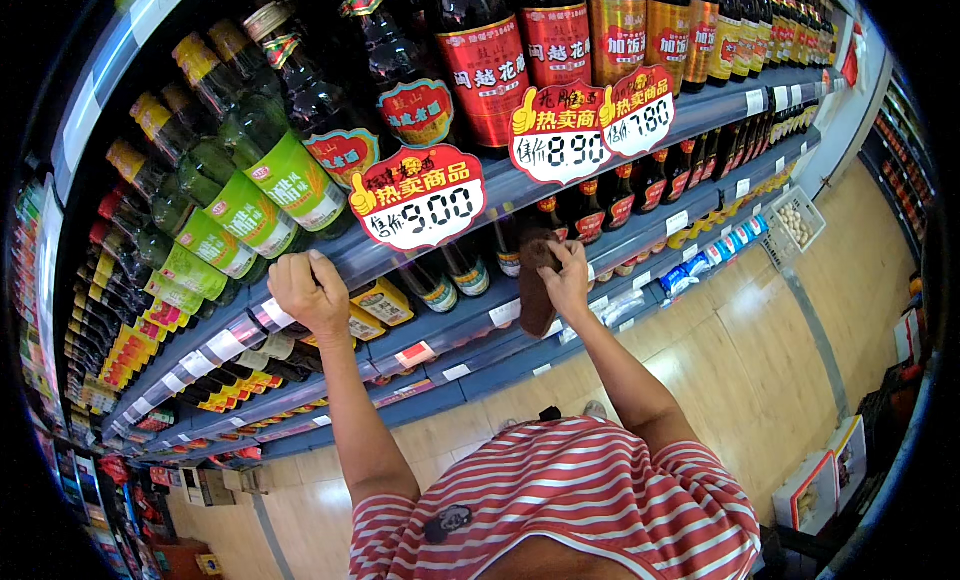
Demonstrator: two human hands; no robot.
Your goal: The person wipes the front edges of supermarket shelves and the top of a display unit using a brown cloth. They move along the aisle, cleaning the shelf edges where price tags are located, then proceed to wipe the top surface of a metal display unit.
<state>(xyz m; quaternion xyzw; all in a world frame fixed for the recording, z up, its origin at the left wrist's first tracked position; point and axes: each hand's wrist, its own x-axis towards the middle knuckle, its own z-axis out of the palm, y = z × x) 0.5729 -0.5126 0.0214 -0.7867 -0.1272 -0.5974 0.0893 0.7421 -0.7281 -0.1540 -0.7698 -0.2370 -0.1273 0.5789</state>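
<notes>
My left hand (309, 291) is curled into a fist at the front edge of the upper shelf (367, 257), close to the bases of green-labelled glass bottles (296, 176). No object shows in that fist, and its inner side is hidden. Between the thumb and fingers of my right hand (568, 276) is a brown cloth (537, 299). It hangs in front of the lower shelf, near dark bottles with red labels (589, 221). Just above my left hand's right side hangs a red and white price sign (420, 196).
Large red-labelled bottles (484, 77) line the upper shelf behind more price signs (559, 134). Blue packets (682, 272) sit on a lower shelf at right. A crate of pale round items (796, 218) stands beyond them on the wooden-look floor (720, 355). White boxes (806, 494) stand at lower right.
</notes>
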